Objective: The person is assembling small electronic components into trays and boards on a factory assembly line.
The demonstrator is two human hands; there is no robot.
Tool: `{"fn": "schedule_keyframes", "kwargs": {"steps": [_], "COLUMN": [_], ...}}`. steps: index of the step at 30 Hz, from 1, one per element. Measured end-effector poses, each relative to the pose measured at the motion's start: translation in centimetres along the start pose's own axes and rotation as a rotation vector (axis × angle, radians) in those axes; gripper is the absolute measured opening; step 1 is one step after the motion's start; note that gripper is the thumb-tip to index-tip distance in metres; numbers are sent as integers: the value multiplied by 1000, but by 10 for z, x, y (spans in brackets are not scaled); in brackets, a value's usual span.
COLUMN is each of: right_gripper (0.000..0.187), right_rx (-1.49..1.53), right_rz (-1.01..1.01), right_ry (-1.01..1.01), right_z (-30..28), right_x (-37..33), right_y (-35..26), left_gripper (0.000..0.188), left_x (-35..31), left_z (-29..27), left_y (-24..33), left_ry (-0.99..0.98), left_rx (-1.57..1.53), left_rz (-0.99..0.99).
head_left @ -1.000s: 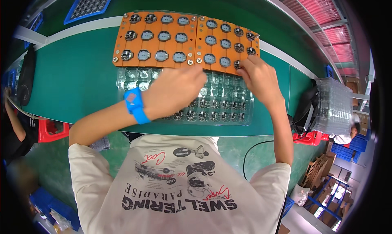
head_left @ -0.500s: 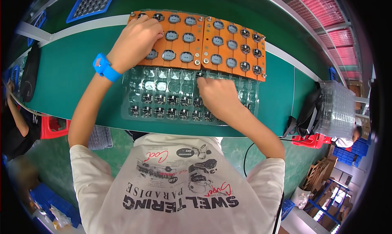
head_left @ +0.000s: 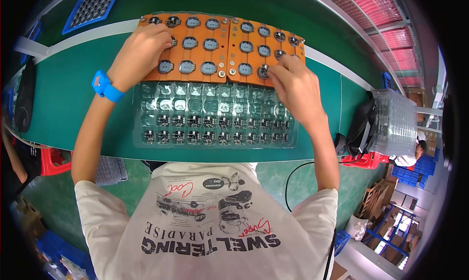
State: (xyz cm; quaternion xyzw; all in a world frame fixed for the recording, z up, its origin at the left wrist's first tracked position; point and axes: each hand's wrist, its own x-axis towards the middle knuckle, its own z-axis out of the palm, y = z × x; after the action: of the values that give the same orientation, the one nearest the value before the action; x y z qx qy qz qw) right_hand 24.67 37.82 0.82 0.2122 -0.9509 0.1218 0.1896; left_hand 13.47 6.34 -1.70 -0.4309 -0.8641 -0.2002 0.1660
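My right hand (head_left: 297, 87) is closed, its fingertips pinching a small round circuit board (head_left: 264, 72) at a near slot of the right orange fixture plate (head_left: 253, 78). My left hand (head_left: 139, 53), with a blue wrist strap (head_left: 107, 86), rests over the left orange fixture plate (head_left: 198, 56). Its fingers are bent together at another circuit board (head_left: 173, 41), partly hidden by them. Both plates have rows of slots, some bearing dark boards and others showing grey round pieces. Nearer me lies a clear plastic tray (head_left: 215, 145); boards fill its two near rows.
A green table (head_left: 63, 114) carries the plates and tray. At its right stand a black bag (head_left: 360, 128) and a stack of clear trays (head_left: 394, 123). A blue crate (head_left: 93, 9) lies beyond the far rail. Other people sit at the left and right edges.
My right hand has moved from the clear tray up to the right plate, bringing a circuit board to a slot. My left hand stays at the left plate. The whole view has shifted slightly.
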Motion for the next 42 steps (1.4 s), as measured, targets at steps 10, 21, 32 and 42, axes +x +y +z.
{"fn": "schedule_keyframes", "kwargs": {"steps": [10, 21, 32, 42], "right_gripper": [9, 16, 11, 10], "right_rx": [-116, 181, 47, 117], "right_rz": [-78, 177, 289, 119], "right_ry": [-179, -620, -609, -96], "right_z": [7, -34, -39, -38], "right_x": [3, -56, -93, -20], "right_y": [6, -20, 2, -5], "left_gripper": [4, 10, 31, 18], "left_x": [2, -60, -107, -108], "left_z": [1, -63, -57, -69], "left_y": [2, 63, 84, 89], "left_ry": [-51, -431, -443, -400], "left_rx": [77, -309, -223, -259], "left_rz": [-38, -194, -368, -321]}}
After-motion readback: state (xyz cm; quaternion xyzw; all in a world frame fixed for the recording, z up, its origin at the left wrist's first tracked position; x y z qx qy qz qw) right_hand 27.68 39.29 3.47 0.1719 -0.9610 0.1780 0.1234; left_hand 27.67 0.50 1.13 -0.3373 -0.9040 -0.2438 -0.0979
